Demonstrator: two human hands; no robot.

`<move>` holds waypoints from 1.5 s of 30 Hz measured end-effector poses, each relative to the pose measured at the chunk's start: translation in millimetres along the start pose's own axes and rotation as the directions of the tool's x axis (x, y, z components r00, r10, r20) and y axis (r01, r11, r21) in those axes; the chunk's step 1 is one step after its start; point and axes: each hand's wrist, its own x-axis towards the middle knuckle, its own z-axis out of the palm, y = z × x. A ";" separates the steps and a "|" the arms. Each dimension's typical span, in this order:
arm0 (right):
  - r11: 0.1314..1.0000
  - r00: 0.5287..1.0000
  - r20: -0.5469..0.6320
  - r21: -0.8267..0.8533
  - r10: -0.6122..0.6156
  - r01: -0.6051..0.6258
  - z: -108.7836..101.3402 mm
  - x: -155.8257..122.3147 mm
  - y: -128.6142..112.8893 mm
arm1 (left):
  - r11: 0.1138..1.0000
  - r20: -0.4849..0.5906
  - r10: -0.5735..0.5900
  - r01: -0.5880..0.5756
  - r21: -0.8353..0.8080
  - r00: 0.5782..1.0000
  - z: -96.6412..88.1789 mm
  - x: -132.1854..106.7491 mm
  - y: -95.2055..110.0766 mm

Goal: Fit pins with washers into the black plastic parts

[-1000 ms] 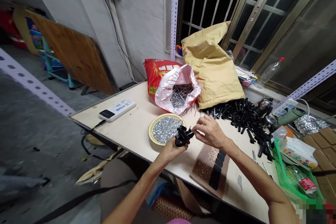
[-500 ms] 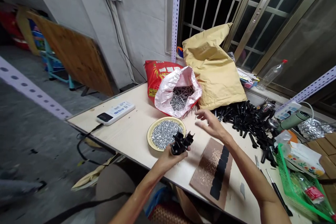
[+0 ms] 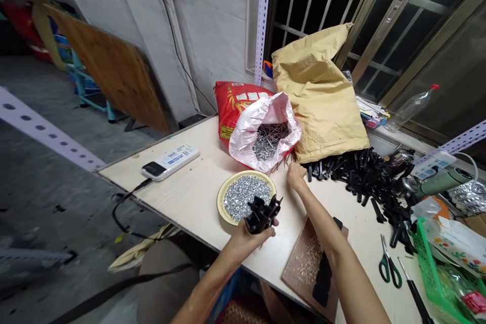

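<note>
My left hand [image 3: 248,240] is wrapped round a bunch of black plastic pieces [image 3: 261,215], held upright just in front of a round yellowish dish [image 3: 221,207]. Small shiny metal bits [image 3: 246,195] fill that dish. My right hand [image 3: 296,175] is down at the tabletop by the mouth of a red bag [image 3: 225,106] with a pink-white lining. Its fingers are drawn together near a few loose nails [image 3: 285,163]; whatever they pinch is hidden. Many more long thin nails [image 3: 270,140] lie inside the bag. Beneath my right forearm is a brown board [image 3: 304,258] with a row of black pads.
Behind stands a large tan paper sack [image 3: 322,106]. A heap of black pieces [image 3: 364,174] spreads to its right. Scissors [image 3: 389,266], a screwdriver [image 3: 415,293] and a green basket [image 3: 429,258] occupy the right side. A white power bank [image 3: 170,162] with a cable lies left.
My right hand has moved down from above the table to the loose nails, and its spread fingers have closed. My left hand still holds the black pieces. The view has shifted slightly.
</note>
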 end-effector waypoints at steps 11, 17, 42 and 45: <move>0.644 0.487 -0.529 -0.157 -0.695 0.749 -65.3 -110.6 78.4 | 0.982 0.150 -0.113 0.133 -0.134 0.982 9.3 -1.3 6.5; 0.370 0.177 -0.417 -0.445 -0.892 0.815 -91.9 -158.2 79.3 | 0.994 0.194 -0.071 0.085 -0.062 0.978 31.0 -8.3 5.7; 0.292 0.212 -0.388 -0.161 -0.897 0.943 -74.8 -213.3 115.3 | 0.894 0.321 0.161 -0.276 0.353 0.933 73.0 -13.8 -18.9; 0.280 0.202 -0.522 -0.073 -0.829 0.957 -70.7 -210.3 114.6 | 0.919 0.295 0.167 -0.257 0.298 0.941 72.5 -16.8 -14.6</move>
